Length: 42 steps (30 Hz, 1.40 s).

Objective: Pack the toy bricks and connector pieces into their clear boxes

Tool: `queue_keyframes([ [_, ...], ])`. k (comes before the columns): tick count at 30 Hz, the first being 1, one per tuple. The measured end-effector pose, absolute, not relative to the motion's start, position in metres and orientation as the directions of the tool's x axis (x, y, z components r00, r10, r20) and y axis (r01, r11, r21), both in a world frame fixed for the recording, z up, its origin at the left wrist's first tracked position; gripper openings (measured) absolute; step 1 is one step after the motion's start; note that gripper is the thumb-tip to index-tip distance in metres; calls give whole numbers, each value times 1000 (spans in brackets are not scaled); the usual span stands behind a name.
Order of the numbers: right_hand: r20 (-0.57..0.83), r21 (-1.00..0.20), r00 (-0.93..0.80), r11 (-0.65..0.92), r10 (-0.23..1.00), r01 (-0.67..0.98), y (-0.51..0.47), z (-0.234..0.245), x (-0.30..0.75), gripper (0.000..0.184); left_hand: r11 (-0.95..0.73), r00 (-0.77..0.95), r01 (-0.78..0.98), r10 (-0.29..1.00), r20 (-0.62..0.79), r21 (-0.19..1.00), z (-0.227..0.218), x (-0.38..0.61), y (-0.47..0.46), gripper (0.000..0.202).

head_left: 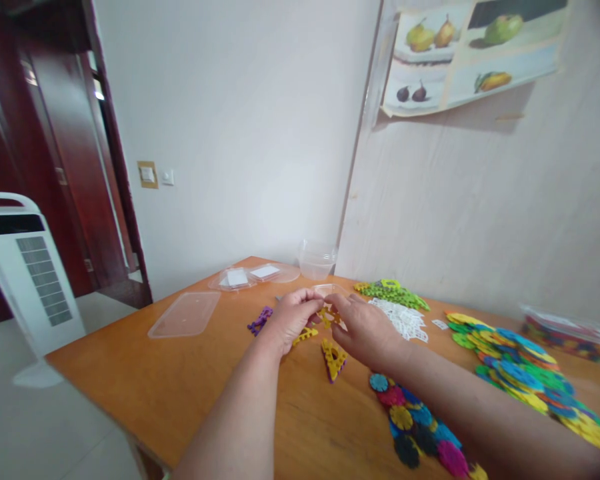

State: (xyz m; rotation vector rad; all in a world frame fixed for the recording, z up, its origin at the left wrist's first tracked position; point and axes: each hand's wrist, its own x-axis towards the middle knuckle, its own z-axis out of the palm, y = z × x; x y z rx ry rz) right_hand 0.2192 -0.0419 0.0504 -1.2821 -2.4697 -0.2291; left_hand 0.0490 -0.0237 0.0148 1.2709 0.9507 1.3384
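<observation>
Near the middle of the table, my left hand (295,317) pinches a small yellow plastic building piece (325,318) between thumb and fingers. My right hand (363,327) is closed on the same piece from the other side; its fingertips partly cover it. Just below lies a yellow triangular building piece (333,361) with notched edges and a purple underside. Another yellow notched piece (306,335) shows beside my left hand. Purple notched pieces (260,321) lie to the left of that hand. Behind my hands sits a clear shallow container (330,289), partly hidden.
Right of my hands are green pieces (395,293), white pieces (403,320) and colourful discs (520,373). More discs (420,423) lie by my right forearm. Clear lids (185,315) and a clear tub (318,260) are toward the wall. A filled bag (570,333) lies far right.
</observation>
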Motion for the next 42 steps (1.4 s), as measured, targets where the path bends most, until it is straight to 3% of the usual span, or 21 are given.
queue_keyframes([
  [5,515,-46,-442,538,734,841,-43,48,221,29,-175,-58,-159,984,168,972,12,50,-17,18],
  [10,468,-162,-371,490,802,857,-46,49,219,32,-170,-87,-161,984,158,972,12,49,-17,17],
  [14,408,-245,-353,474,842,846,-42,48,220,41,-141,12,-168,989,145,976,14,51,-21,16],
  [20,371,-337,-415,537,831,774,-34,42,224,29,-118,159,-168,977,145,979,17,53,-28,15],
  [24,338,-393,-411,523,847,756,-36,42,225,35,-121,196,-151,969,150,981,16,54,-28,12],
  [29,369,-310,-335,455,867,835,-46,48,223,46,-85,161,-156,981,110,984,17,55,-29,14],
  [32,375,-253,-334,443,864,860,-47,49,222,44,-101,201,-164,970,133,981,19,55,-31,12],
  [42,343,-310,-390,495,855,812,-46,45,228,45,-116,297,-149,942,156,982,21,58,-36,6],
])
